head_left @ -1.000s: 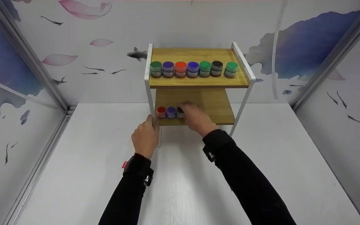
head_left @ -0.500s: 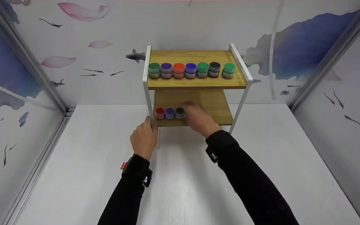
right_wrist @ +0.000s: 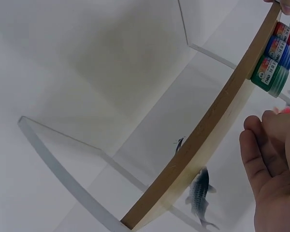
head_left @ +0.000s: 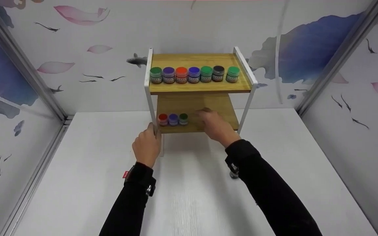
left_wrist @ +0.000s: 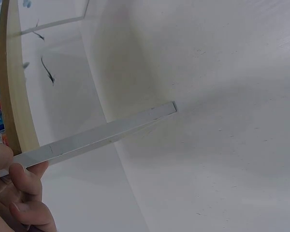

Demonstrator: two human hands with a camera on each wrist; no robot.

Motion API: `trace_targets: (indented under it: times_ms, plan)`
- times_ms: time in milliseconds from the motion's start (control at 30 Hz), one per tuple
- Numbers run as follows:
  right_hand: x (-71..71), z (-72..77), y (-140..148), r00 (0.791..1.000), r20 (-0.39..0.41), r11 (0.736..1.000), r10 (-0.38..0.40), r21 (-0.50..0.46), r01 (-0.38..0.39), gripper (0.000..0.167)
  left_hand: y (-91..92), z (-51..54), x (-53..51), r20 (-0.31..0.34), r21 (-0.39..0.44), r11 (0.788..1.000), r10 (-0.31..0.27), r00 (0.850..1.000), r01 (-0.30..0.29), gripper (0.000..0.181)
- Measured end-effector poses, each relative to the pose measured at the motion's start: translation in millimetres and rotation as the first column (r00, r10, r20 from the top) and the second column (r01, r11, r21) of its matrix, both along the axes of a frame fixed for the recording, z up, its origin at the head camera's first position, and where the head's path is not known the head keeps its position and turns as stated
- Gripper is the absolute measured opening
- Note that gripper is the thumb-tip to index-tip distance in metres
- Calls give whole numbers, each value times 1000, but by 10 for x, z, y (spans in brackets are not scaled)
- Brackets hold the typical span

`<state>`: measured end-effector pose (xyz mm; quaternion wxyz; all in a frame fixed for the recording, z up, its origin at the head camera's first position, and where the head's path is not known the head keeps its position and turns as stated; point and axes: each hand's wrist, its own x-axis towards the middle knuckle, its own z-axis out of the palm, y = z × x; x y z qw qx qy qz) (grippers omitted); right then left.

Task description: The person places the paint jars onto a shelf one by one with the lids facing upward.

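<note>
My left hand (head_left: 146,147) grips the white front-left leg (left_wrist: 106,131) of a two-tier shelf rack, close to the lower wooden shelf (head_left: 212,123). On that shelf's left front stand a red paint jar (head_left: 163,120), a purple-blue paint jar (head_left: 173,120) and a dark green paint jar (head_left: 183,119), side by side. To their right, my right hand (head_left: 217,127) hovers over the shelf, apart from the green jar and holding nothing. Its bent, relaxed fingers (right_wrist: 253,159) show in the right wrist view, where the green jar's label faces out.
Several capped paint jars (head_left: 194,75) line the upper wooden shelf (head_left: 192,59), with a wider gap before the rightmost green one. A small dark jar (head_left: 234,175) on the white table (head_left: 189,203) is partly hidden by my right sleeve. Printed panels surround the table.
My right hand has let go of the dark green jar and drawn away to the right. The left hand keeps its grip. The view has shifted slightly, and a dark jar shows beside the right sleeve.
</note>
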<state>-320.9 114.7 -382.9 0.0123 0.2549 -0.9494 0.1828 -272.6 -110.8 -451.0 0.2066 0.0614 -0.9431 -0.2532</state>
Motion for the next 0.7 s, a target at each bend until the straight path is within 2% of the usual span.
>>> trace_targets:
  times_ms: [267, 500, 600, 700]
  plan:
    - [93, -77, 142, 1000, -13, 1000, 1, 17, -1, 34, 11, 11, 4, 16, 15, 1000, 4, 1000, -4, 19]
    - [219, -180, 260, 988, -122, 996, 92, 29, -89, 21, 7, -3, 11, 1, 15, 1000, -1, 1000, 1, 19]
    - [270, -230, 310, 985, -122, 993, 118, 39, -114, 20, 8, -3, 15, -9, 15, 1000, -2, 1000, 2, 20]
    - [305, -289, 373, 989, -87, 992, 122, 51, -118, 21, 12, -5, 15, -15, 16, 1000, -4, 1000, 5, 19]
